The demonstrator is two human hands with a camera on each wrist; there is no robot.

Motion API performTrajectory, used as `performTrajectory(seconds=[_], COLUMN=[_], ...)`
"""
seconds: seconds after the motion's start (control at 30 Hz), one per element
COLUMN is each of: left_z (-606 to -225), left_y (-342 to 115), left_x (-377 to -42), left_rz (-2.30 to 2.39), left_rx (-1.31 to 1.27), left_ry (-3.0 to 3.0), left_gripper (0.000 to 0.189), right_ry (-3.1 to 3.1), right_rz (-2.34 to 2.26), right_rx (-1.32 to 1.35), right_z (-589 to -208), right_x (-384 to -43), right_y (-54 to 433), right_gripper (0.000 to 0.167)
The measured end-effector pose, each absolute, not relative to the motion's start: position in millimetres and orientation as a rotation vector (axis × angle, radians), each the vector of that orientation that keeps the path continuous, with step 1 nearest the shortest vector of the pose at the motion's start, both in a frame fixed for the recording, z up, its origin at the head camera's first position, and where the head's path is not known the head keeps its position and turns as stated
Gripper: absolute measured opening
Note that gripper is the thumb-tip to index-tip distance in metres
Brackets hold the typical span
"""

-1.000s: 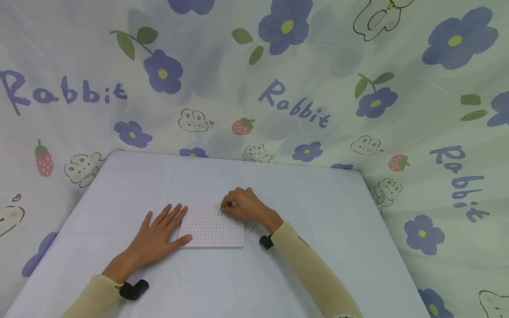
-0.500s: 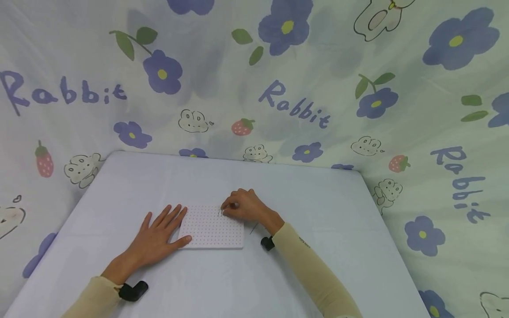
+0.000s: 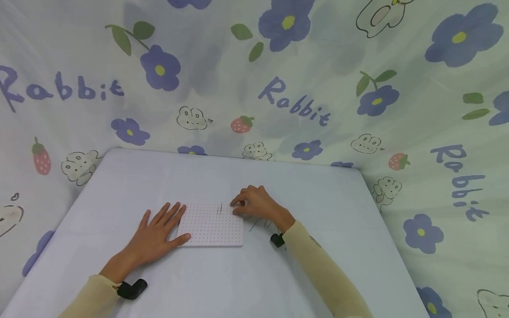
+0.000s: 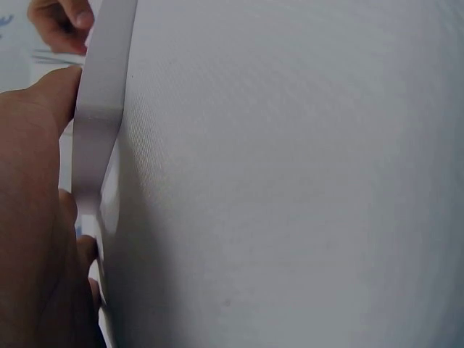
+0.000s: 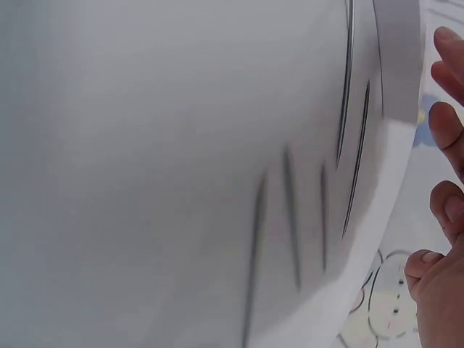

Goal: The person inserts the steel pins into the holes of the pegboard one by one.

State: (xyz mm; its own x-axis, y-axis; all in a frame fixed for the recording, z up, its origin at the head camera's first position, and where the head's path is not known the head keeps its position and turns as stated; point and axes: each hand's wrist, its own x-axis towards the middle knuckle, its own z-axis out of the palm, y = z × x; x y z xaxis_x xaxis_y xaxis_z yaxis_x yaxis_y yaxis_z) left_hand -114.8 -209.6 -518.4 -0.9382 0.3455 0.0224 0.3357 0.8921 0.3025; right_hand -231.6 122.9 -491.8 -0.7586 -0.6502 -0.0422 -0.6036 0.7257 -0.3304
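Note:
A white board (image 3: 208, 229) with a grid of small holes lies flat on the table. Several thin dark metal pins (image 3: 221, 209) stand upright in it near its far edge. My left hand (image 3: 153, 240) rests at the board's left side, fingers spread and straight, thumb over the near corner. Over the far right corner is my right hand (image 3: 258, 204), its thumb and index finger apart, nothing visible between them. Beside the board, partly under the right wrist, lie several loose pins (image 5: 357, 159); they show large in the right wrist view.
The table (image 3: 191, 282) has a white cover. A curtain (image 3: 222, 88) printed with flowers, rabbits and lettering hangs along its back and sides. Black wrist cameras (image 3: 133, 289) are strapped on both forearms, close to the tabletop.
My right hand has moved off the standing pins toward the right, its fingertips now apart from them. More loose pins show beneath the wrist. The left hand keeps its place on the board.

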Motion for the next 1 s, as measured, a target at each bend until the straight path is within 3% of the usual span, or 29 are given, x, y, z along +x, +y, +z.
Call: performTrajectory(seconds=[0.67, 1.0], left_z=[-520, -519], left_y=[-210, -209], left_x=[-115, -115], left_rz=[0.497, 0.492], left_rx=[0.543, 0.553], left_ry=[3.022, 3.02], left_gripper=[0.093, 0.093], right_ry=[2.797, 2.772], right_rz=[-0.409, -0.501], right_rx=[-0.914, -0.816], right_z=[-490, -492], right_x=[-219, -194], right_y=[196, 228], right_gripper=[0.027, 0.031])
